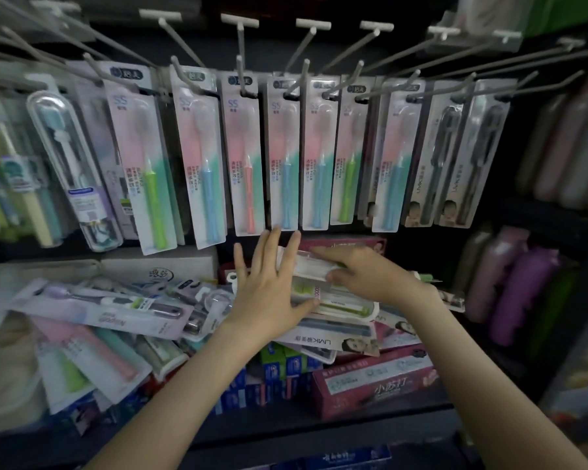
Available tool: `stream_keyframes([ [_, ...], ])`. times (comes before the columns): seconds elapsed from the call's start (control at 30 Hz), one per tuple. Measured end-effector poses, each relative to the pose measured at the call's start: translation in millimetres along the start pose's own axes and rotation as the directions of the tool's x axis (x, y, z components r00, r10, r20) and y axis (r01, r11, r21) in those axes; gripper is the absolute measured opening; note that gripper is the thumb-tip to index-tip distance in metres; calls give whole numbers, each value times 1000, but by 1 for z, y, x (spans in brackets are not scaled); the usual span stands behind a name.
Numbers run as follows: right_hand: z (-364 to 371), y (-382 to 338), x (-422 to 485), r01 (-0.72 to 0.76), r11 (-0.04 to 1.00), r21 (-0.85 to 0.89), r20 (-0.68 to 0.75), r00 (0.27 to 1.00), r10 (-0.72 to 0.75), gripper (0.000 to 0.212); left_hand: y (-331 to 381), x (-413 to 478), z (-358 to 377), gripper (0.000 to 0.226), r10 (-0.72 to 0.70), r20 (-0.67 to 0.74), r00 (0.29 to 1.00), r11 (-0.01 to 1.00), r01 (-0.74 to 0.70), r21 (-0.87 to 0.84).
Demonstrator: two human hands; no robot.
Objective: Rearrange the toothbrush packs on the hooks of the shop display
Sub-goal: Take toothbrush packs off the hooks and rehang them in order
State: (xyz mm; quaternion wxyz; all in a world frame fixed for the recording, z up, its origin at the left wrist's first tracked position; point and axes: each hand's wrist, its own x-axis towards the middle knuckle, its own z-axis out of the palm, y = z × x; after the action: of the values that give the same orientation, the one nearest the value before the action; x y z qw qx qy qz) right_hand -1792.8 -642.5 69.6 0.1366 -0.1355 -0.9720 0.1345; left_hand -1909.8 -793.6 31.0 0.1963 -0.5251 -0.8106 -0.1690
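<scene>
Reaching into the shop display, both hands meet on a stack of toothbrush packs (323, 337) lying flat on the shelf (319, 425). The left hand (269, 290) has its fingers straight and fanned wide, palm against the left end of the stack and thumb along the edge of the lower white pack (340, 301). The right hand (367, 273) lies across the top white pack (306, 261) from the other side, fingers stretched over it and thumb tucked against its near edge, pinching it.

Just above the fingertips, a row of pink-and-green packs (284, 157) hangs on grey hooks (240, 72). Two dark-brush packs (455, 154) hang further out on the right hand's side. Left of the left hand, loose packs (109, 310) lie heaped on the shelf. Below the wrists sit blue toothpaste boxes (269, 371) and a red carton (374, 385). Pastel bottles (520, 293) stand beyond the right hand.
</scene>
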Motion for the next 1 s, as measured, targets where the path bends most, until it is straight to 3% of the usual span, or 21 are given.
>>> stream_keyframes([
  [0.1, 8, -16, 5, 46, 999, 3, 27, 999, -46, 52, -5, -7, -6, 97, 19, -35, 999, 1000, -20, -14],
  [0.3, 24, -25, 5, 37, 993, -110, 49, 998, -32, 54, -12, -13, -10, 72, -36, 121, 992, 999, 36, 5],
  [0.57, 20, -21, -16, -5, 978, -208, -18, 1000, 1, 68, -7, -12, -11, 77, -16, 82, 996, 1000, 15, 10],
  [0.7, 16, -30, -16, 12, 987, -162, -51, 998, -21, 65, -10, -14, -16, 75, 1, 33, 999, 1000, 0, -11],
  [0.87, 15, -41, -8, -39, 993, -113, 14, 999, 41, 60, -25, -20, -31, 69, 18, -16, 1000, 1000, -18, -15],
  [1.0, 12, -63, 4, -4, 992, -127, -145, 989, -15, 59, -45, -27, -43, 59, 10, -223, 975, 997, -27, -70],
])
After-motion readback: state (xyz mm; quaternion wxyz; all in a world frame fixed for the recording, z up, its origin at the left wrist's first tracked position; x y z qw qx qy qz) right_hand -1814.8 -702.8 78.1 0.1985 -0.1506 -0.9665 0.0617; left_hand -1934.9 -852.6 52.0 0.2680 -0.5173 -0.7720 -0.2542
